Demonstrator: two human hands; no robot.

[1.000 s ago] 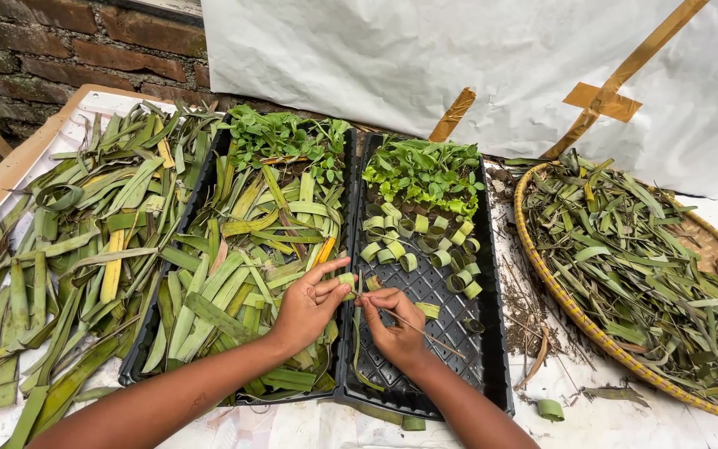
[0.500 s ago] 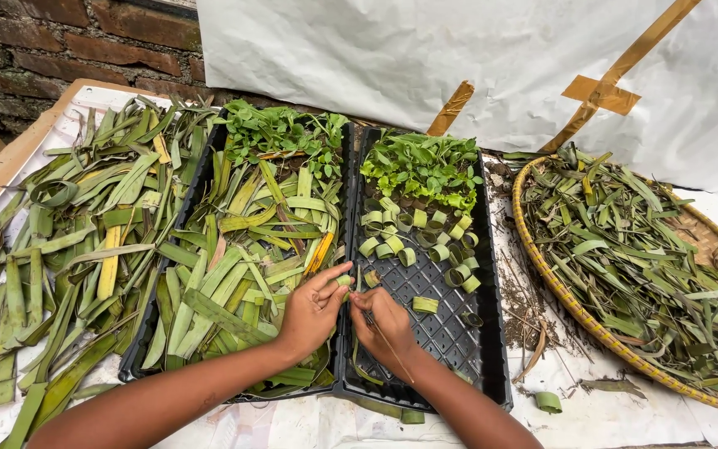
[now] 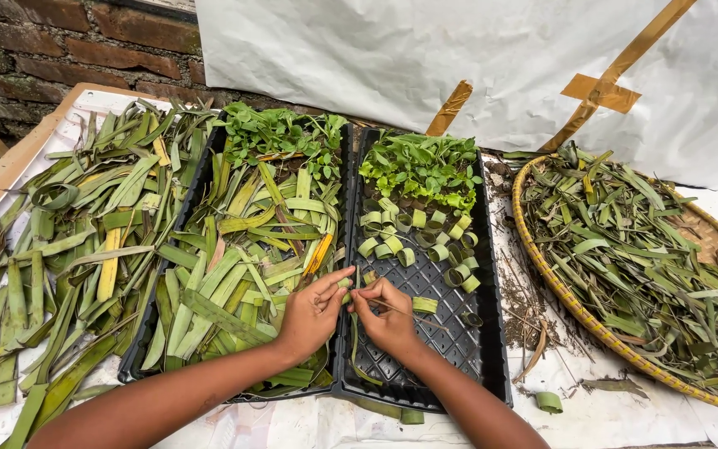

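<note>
We had one view only — the head camera, looking steeply down and forward from just above the black tray (image 3: pixel 492 349), near enough that both forearms entered from the bottom edge. It faced the brick wall (image 3: pixel 60 50) and white sheet (image 3: pixel 392 58) at the far edge. The woven basket (image 3: pixel 542 274) was cut off on the right; no second view overlapped it.
</note>
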